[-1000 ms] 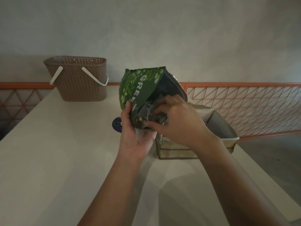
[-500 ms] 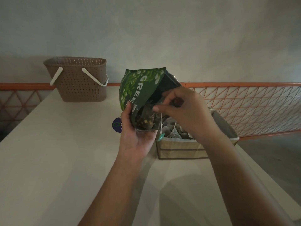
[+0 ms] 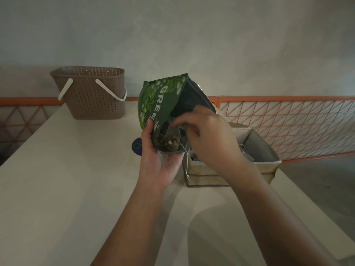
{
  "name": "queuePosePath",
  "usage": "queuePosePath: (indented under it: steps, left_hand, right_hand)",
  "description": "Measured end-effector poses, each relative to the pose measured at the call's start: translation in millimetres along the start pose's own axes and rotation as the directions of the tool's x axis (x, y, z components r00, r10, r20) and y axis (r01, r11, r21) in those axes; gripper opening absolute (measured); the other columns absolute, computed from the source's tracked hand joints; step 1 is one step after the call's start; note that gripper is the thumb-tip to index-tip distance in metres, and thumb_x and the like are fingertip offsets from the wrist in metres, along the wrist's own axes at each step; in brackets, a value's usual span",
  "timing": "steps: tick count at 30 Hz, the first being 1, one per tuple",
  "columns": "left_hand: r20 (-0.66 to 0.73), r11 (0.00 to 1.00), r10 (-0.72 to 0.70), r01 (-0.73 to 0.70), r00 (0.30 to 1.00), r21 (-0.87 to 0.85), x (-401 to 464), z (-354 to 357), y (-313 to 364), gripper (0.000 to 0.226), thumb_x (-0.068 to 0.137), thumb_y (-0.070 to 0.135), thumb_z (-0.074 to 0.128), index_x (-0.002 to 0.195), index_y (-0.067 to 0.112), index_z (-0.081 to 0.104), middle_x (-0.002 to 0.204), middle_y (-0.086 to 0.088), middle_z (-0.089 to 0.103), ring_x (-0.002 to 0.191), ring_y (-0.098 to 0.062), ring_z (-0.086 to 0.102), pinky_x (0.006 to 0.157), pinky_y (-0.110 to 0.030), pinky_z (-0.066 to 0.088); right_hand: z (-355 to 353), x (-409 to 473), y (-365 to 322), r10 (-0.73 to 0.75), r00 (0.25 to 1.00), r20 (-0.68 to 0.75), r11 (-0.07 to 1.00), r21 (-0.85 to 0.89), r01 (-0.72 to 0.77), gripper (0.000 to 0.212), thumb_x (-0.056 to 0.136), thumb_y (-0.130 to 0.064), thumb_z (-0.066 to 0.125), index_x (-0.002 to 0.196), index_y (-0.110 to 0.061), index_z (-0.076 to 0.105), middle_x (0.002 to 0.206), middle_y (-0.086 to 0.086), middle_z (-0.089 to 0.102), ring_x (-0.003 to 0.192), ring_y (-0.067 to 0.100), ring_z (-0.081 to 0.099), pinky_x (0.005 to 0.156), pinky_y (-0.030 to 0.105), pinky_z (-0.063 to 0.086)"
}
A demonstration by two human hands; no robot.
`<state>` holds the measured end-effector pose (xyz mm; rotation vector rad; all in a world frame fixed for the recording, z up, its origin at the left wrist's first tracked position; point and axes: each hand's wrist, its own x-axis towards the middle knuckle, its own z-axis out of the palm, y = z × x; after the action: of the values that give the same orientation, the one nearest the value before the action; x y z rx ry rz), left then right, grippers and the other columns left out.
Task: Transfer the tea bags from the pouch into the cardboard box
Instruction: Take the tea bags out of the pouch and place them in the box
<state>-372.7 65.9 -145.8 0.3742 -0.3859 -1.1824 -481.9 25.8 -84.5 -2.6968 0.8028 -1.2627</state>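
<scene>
The right hand (image 3: 209,139) has come back from over the box to the mouth of the pouch since half a second ago, when it was lifted clear with a tea bag's string hanging below it. That suggests one bag has just gone into the box and the next is being fetched.

Its grip is now pinched: thumb and forefinger close on the top corner of a tea bag (image 3: 171,140) sitting in the pouch opening. The bag is a translucent mesh pyramid with dark leaf and a few pale flecks inside. A thin white string (image 3: 185,160) trails down from it across the box's front.

The left hand (image 3: 159,162) has not shifted. It clasps the lower part of the pouch (image 3: 159,100) from beneath, thumb pressed on the front panel, holding it tilted with its open mouth facing the right hand. The pouch is dark green foil printed with pale leaves and white letters; its lining looks dark.

Just beside and behind the hands, the cardboard box (image 3: 265,148) stands on the pale surface (image 3: 67,179), open-topped and brown. Several tea bags already lie inside, partly hidden by the right wrist. How many remain in the pouch cannot be seen.

Further back on the surface stands a brown perforated basket (image 3: 92,95) with white handles.
</scene>
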Motion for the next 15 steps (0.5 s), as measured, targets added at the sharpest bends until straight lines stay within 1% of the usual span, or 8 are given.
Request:
queuePosePath:
  steps: [2,5,7,9,10,12,14,15]
  left_hand:
    - [-0.006,1.0,-0.014,0.014,1.0,0.02,0,-1,0,0.071,0.095,0.052,0.047,0.154,0.013,0.045,0.149,-0.011,0.054,0.134,-0.026,0.054,0.102,-0.035,0.051]
    - [-0.017,1.0,-0.024,0.024,1.0,0.01,0,-4,-1,0.07,0.094,0.054,0.048,0.152,0.016,0.048,0.156,-0.012,0.049,0.146,-0.029,0.044,0.115,-0.041,0.041]
    - [-0.035,1.0,-0.026,0.026,0.999,0.009,1,-5,-2,0.069,0.094,0.054,0.05,0.152,0.016,0.048,0.157,-0.012,0.048,0.148,-0.03,0.042,0.122,-0.044,0.033]
    - [-0.051,0.999,-0.032,0.033,0.998,0.015,0,-4,-2,0.069,0.095,0.054,0.049,0.153,0.015,0.047,0.157,-0.012,0.047,0.148,-0.03,0.041,0.123,-0.043,0.031]
    - [-0.048,0.999,-0.034,0.034,0.998,0.005,0,-3,-2,0.07,0.095,0.054,0.048,0.153,0.015,0.046,0.157,-0.012,0.048,0.146,-0.029,0.044,0.119,-0.041,0.037]
    - [-0.026,0.999,-0.032,0.031,0.999,-0.024,0,-1,-1,0.07,0.095,0.052,0.048,0.154,0.013,0.045,0.151,-0.011,0.053,0.132,-0.026,0.056,0.101,-0.035,0.055]
    - [-0.018,0.998,-0.032,0.031,0.999,-0.047,1,0,0,0.07,0.095,0.053,0.048,0.154,0.015,0.046,0.148,-0.011,0.056,0.121,-0.025,0.062,0.085,-0.033,0.061]
    - [-0.019,0.998,-0.031,0.03,0.999,-0.058,2,0,1,0.068,0.096,0.053,0.047,0.153,0.017,0.048,0.15,-0.011,0.055,0.122,-0.026,0.061,0.084,-0.033,0.061]
  right_hand:
    - [5,1,-5,0.013,0.995,0.097,0.988,-0.155,0.002,0.03,0.091,-0.029,0.048,0.106,-0.033,0.074,0.088,-0.01,0.055,0.085,0.014,0.059,0.078,0.025,0.032]
    - [10,2,-8,0.097,0.964,0.248,0.942,-0.335,-0.009,0.041,0.089,-0.059,0.05,0.12,-0.037,0.065,0.109,-0.005,0.058,0.108,0.017,0.054,0.092,0.031,0.03]
    - [12,1,-7,0.119,0.949,0.292,0.926,-0.378,0.0,0.04,0.088,-0.06,0.051,0.119,-0.039,0.064,0.116,-0.004,0.054,0.114,0.018,0.049,0.098,0.035,0.029]
    - [13,0,-1,0.107,0.951,0.292,0.94,-0.341,-0.002,0.027,0.09,-0.052,0.056,0.112,-0.04,0.066,0.114,-0.005,0.051,0.113,0.019,0.046,0.098,0.035,0.03]
    - [13,-1,4,0.088,0.957,0.277,0.966,-0.259,-0.013,0.02,0.089,-0.047,0.059,0.105,-0.039,0.068,0.111,-0.005,0.05,0.11,0.018,0.047,0.096,0.035,0.033]
    - [8,-1,11,0.09,0.973,0.211,0.993,0.062,-0.105,0.006,0.087,-0.037,0.067,0.091,-0.033,0.07,0.103,-0.003,0.054,0.098,0.016,0.055,0.09,0.031,0.045]
    - [-7,-1,15,0.176,0.976,0.124,0.904,0.371,-0.21,0.005,0.089,-0.029,0.069,0.088,-0.024,0.068,0.097,0.001,0.063,0.085,0.014,0.062,0.076,0.021,0.052]
    - [-18,-1,15,0.232,0.969,0.082,0.842,0.482,-0.243,0.007,0.09,-0.026,0.068,0.088,-0.02,0.065,0.093,0.002,0.066,0.08,0.016,0.064,0.071,0.021,0.053]
